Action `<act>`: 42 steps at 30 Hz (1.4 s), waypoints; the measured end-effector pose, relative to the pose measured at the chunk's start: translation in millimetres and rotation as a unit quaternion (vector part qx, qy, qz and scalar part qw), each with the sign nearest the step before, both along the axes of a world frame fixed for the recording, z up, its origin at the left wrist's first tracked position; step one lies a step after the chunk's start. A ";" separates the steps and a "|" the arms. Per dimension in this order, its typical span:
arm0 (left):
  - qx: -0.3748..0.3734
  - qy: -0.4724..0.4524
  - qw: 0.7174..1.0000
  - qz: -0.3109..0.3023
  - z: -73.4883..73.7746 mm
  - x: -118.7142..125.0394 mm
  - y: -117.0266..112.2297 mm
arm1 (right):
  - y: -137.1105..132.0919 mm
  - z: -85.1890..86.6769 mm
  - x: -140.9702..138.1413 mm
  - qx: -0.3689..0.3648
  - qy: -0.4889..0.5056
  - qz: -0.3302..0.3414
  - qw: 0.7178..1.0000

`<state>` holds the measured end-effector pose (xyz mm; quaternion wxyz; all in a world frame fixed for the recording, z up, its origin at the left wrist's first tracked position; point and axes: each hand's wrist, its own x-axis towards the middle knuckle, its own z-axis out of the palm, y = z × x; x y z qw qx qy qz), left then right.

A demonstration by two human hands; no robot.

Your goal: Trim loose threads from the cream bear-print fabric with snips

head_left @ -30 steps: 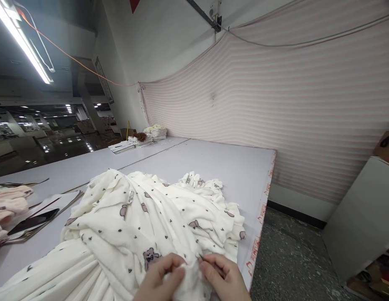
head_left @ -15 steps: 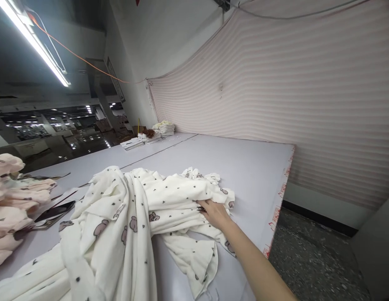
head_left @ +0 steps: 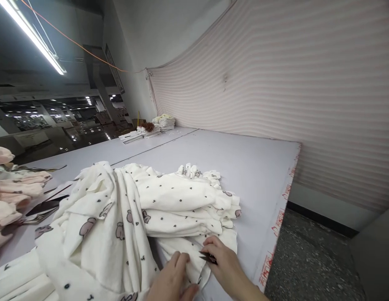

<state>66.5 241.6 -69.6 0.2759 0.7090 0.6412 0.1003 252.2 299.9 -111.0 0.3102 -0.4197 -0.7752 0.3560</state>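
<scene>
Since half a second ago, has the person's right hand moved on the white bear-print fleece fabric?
Yes. The right hand, holding small snips, has drawn back toward the person, from mid-pile to the white bear-print fleece fabric's near edge, beside the left hand.

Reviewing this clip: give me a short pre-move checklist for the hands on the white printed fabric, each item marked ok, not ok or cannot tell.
1. Left hand on the white bear-print fabric: ok, fingers pinch a fold near its lower edge.
2. Right hand holds the small dark tool: ok.
3. Tool tip is at the fabric edge: ok.
4. What the tool is: cannot tell.
5. Fabric lies fully on the table: ok, pile sits inside the edge.
</scene>
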 end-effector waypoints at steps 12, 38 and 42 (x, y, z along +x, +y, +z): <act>0.311 -0.214 0.926 -0.015 -20.6 -12.6 4.4 | -21.0 11.2 -6.1 -0.022 0.062 -0.085 0.994; 0.381 -0.161 0.902 -0.120 -31.5 -23.6 10.7 | -20.1 65.6 -5.8 -0.009 -0.088 0.062 0.994; 0.372 -0.171 0.906 -0.109 -29.6 -23.8 10.3 | -20.0 74.0 -6.8 0.024 -0.167 0.069 0.983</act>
